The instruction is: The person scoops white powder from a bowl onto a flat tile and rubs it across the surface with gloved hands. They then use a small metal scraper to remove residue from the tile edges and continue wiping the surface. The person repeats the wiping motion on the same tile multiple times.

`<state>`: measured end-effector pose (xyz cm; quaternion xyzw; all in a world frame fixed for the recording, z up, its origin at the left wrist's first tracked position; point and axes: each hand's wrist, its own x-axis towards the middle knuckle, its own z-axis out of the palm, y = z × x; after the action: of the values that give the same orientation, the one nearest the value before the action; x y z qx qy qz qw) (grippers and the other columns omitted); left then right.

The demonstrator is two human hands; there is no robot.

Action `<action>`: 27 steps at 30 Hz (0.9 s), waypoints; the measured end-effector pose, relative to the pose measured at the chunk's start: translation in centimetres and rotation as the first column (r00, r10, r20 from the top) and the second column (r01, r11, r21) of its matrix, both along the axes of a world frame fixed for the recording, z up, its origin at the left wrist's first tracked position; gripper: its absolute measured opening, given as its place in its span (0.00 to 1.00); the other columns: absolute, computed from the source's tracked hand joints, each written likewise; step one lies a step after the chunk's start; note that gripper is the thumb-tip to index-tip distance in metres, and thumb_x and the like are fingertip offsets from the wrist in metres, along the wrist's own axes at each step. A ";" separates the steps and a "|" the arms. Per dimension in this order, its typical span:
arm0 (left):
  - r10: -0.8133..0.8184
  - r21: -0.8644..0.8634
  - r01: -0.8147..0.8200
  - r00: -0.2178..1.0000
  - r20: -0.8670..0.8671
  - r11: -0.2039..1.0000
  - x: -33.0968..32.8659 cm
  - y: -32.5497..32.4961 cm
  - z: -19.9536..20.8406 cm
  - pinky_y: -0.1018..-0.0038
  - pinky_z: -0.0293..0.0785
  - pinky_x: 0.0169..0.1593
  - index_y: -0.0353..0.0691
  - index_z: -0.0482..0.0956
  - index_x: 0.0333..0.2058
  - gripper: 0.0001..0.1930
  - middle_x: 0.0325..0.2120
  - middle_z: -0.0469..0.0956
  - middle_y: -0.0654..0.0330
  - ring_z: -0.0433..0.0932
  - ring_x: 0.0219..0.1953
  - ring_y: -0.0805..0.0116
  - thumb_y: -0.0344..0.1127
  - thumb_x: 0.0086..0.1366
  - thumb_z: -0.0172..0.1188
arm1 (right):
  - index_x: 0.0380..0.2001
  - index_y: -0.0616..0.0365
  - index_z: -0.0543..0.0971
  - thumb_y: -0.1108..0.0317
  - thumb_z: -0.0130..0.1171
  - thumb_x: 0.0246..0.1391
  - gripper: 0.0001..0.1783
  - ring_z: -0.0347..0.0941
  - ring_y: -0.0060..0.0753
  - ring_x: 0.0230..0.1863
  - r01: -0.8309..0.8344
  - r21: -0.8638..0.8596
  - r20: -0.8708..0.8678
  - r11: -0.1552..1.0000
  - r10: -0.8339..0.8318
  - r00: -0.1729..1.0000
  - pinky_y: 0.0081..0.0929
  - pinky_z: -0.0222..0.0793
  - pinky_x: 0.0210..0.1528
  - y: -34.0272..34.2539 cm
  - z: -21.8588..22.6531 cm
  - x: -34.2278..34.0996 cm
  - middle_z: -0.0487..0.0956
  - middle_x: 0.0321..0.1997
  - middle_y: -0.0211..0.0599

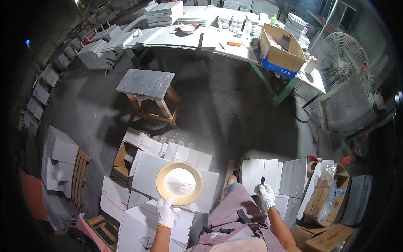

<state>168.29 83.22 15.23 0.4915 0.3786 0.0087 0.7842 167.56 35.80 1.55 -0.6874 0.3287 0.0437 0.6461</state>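
Observation:
A cream-yellow bowl (159, 181) holding a heap of white powder (179, 182) sits over a pale slab (145, 170) just in front of me. My left hand (167, 212), in a white knit glove, grips the bowl's near rim. My right hand (267, 196), gloved the same way, is closed around a small dark flat blade (262, 180) that points up and away from me. Its handle is hidden in the fingers. White boxes (257, 169) lie beneath and beside that hand.
Stacked white boxes (151, 227) surround me, with cartons (323, 201) at right. Ahead stands a stone-topped wooden stool (145, 82). Farther off, a long worktable (176, 38) bears slab stacks and an open cardboard box (282, 46); a large fan (342, 63) stands at its right.

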 end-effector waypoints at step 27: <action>-0.628 0.006 0.628 0.778 0.008 0.778 38.7 -23.7 8.9 0.70 0.79 0.35 0.36 0.74 0.56 0.18 0.45 0.80 0.56 0.81 0.40 0.64 0.37 0.72 0.59 | 0.59 0.57 0.81 0.43 0.53 0.67 0.31 0.78 0.50 0.62 -0.226 -0.224 -0.083 0.948 0.213 0.974 0.40 0.71 0.65 -12.0 15.7 24.0 0.83 0.59 0.49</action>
<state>207.04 59.50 24.17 0.5907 0.1898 -0.2499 0.7434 191.52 23.84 17.24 -0.7889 0.2717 0.0966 0.5426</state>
